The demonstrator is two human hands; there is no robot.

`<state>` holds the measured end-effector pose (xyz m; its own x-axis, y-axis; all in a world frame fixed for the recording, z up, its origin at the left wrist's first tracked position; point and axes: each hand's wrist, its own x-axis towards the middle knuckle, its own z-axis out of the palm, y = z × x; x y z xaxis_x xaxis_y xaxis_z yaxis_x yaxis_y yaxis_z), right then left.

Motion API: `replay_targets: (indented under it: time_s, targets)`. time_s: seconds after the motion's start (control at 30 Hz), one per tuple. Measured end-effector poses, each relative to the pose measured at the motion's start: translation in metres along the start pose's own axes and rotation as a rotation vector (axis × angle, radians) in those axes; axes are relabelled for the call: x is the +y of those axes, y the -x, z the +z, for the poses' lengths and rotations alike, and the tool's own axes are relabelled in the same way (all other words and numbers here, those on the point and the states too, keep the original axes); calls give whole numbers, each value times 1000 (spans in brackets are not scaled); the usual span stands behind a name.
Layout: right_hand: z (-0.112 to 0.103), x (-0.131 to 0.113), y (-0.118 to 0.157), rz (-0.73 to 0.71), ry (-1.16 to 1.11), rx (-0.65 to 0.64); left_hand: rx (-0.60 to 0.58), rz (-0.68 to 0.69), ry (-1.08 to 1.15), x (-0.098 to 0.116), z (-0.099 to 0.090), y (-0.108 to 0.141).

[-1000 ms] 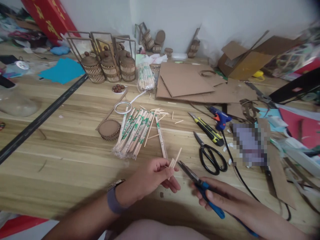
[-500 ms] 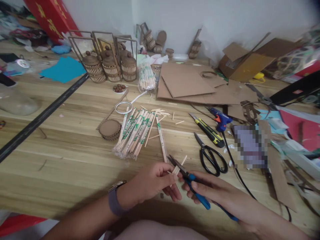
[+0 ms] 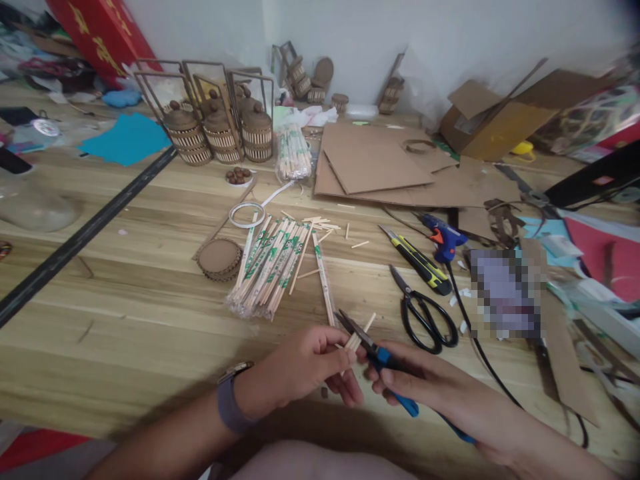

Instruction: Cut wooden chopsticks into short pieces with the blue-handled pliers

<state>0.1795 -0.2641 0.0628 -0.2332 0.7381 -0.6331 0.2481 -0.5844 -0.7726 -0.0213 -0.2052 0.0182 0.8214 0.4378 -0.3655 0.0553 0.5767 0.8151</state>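
Observation:
My left hand (image 3: 325, 360) pinches a few short wooden sticks (image 3: 369, 325) between thumb and fingers. In my right hand (image 3: 420, 377) is a pair of blue-handled scissors (image 3: 383, 357), its dark blades lying across the sticks just beyond my left fingertips. Whether the blades bite into the wood I cannot tell. Ahead of my left hand lies a bundle of paper-wrapped chopsticks (image 3: 273, 267) with green print, and one wrapped pair (image 3: 323, 277) sits apart on its right. Short cut stick pieces (image 3: 320, 223) are scattered behind the bundle.
Black-handled scissors (image 3: 427, 320), a yellow-black utility knife (image 3: 417, 260) and a blue glue gun (image 3: 443, 237) lie to the right. Cardboard sheets (image 3: 375, 167) are at the back. Small lidded baskets (image 3: 187, 137) stand back left, near a tape roll (image 3: 247, 215) and a round cardboard piece (image 3: 219, 259).
The scissor handles in my right hand have shifted very slightly, and the view has turned a little. My left hand keeps its grip on the sticks.

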Motion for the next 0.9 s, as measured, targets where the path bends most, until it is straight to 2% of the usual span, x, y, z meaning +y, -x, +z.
replay_targets:
  time_s: [0.23, 0.4, 0.77, 0.9]
  targets:
    - [-1, 1, -3, 41, 13, -37, -2, -15, -3, 2, 0, 0]
    - [2, -3, -3, -20, 27, -56, 5, -25, -13, 0, 1, 0]
    - [10, 6, -13, -98, 188, 40, 6, 40, -86, -6, -3, 0]
    - [6, 6, -11, -121, 145, 40, 20, 43, -115, -3, -3, 0]
